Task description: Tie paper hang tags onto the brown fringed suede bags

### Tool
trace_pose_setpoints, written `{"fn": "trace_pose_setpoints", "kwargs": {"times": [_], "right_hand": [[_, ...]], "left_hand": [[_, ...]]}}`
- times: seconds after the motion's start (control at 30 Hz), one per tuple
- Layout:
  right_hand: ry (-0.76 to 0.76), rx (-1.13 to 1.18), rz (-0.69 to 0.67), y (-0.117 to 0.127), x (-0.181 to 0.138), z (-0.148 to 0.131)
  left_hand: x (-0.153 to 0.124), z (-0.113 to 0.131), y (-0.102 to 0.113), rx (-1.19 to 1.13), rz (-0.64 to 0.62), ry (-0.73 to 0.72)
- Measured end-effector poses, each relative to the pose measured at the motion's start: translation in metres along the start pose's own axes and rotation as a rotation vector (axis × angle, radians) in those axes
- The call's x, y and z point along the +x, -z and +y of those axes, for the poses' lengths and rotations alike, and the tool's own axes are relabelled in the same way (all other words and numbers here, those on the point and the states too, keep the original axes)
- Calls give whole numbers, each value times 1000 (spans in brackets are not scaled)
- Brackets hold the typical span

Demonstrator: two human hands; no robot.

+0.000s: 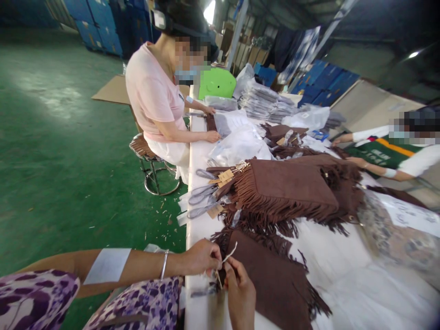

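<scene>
A brown fringed suede piece (271, 279) lies flat on the white table (343, 261) in front of me. My left hand (201, 257) pinches at its near corner, fingers closed on a thin pale cord (229, 253). My right hand (240, 288) is closed too, pinching the same cord and the corner from below. A silver bangle (164, 265) sits on my left wrist and a white patch (108, 266) on that forearm.
A stack of brown fringed pieces (292, 188) with paper tags (225, 176) lies beyond. Several grey scissors (202, 195) rest at the table's left edge. A person in pink (154, 96) sits on a stool, handling plastic bags (240, 142). Another person (388, 153) works at right.
</scene>
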State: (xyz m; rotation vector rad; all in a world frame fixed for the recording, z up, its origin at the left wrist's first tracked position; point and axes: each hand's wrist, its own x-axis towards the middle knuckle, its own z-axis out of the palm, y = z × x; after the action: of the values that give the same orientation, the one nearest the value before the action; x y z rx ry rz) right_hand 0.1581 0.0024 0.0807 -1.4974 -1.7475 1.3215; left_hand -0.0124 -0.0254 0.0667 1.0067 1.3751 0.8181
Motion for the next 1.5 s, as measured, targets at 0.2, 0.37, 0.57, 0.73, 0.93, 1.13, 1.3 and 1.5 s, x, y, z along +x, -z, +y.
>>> {"fn": "trace_pose_setpoints", "kwargs": {"times": [0.2,0.37,0.57,0.73,0.93,1.13,1.3,1.5], "right_hand": [[43,-83,-44,2,-3,0],[10,-63,-75,3,-1,-1],[24,-64,-113,5,1,4],[108,-130,-80,4,4,5],[141,-85,103,-6,-1,10],[122,-78,109,-8,-4,10],[149,-93,145,-12,-6,-3],[175,-131,151,-10,-10,-4]], "left_hand": [[-3,5,1,56,15,-21],[0,6,2,99,4,-41],[-1,13,6,192,-60,-54],[-2,16,6,222,-61,-67],[4,7,1,65,-24,-48],[4,2,-1,-149,-9,-25],[2,-1,0,-199,-110,-39],[8,-9,2,-213,-103,-29]]}}
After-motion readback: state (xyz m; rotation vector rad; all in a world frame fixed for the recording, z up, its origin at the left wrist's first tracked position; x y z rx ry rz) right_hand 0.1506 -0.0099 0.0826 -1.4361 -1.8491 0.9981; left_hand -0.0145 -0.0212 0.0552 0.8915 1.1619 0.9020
